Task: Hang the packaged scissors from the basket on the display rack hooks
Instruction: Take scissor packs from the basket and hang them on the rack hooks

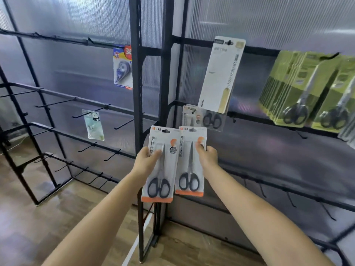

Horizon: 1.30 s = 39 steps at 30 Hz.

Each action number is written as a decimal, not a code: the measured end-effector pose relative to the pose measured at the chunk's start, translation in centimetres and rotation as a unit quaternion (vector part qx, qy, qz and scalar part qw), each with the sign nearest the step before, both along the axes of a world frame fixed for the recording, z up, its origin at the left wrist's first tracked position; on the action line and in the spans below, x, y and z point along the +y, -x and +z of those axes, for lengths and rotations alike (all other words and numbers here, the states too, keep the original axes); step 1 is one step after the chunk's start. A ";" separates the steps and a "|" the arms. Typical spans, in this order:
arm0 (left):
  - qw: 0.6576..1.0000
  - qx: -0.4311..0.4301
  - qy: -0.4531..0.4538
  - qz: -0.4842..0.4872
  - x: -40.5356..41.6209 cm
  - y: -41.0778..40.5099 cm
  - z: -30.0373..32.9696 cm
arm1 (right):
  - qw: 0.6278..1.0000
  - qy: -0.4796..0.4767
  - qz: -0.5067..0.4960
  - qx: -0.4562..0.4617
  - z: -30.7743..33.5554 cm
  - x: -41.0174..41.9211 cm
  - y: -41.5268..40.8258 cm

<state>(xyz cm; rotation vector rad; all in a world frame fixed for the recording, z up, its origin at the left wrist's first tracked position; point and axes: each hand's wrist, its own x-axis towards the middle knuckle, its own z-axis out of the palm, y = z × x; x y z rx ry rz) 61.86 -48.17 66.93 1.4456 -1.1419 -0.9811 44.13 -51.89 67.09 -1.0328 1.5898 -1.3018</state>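
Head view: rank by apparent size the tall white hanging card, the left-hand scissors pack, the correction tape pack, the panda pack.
1. Tall white hanging card
2. Left-hand scissors pack, nearest the camera, so its true size may be smaller
3. Correction tape pack, partly hidden by the rack post
4. Panda pack

Two scissors packs side by side before the rack

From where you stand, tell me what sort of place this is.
Probably a stationery shop aisle or a mock-up of one. Black racks carry rows of hooks, stacks of green scissor packs hang on the right, and each hand (left, right) holds an orange scissor pack ready to hang.
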 end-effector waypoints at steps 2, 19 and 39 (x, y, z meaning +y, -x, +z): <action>1.000 0.010 -0.001 0.001 -2.2 0.0 -0.4 | 1.000 0.009 0.003 -0.007 -0.1 -2.9 -0.5; 0.997 0.067 -0.024 0.009 -9.8 0.4 -3.6 | 0.992 0.097 -0.072 -0.037 -2.9 -12.0 -3.0; 0.998 0.049 -0.047 0.004 -9.2 0.2 -4.5 | 0.992 0.090 -0.089 -0.016 -1.7 -14.2 -1.8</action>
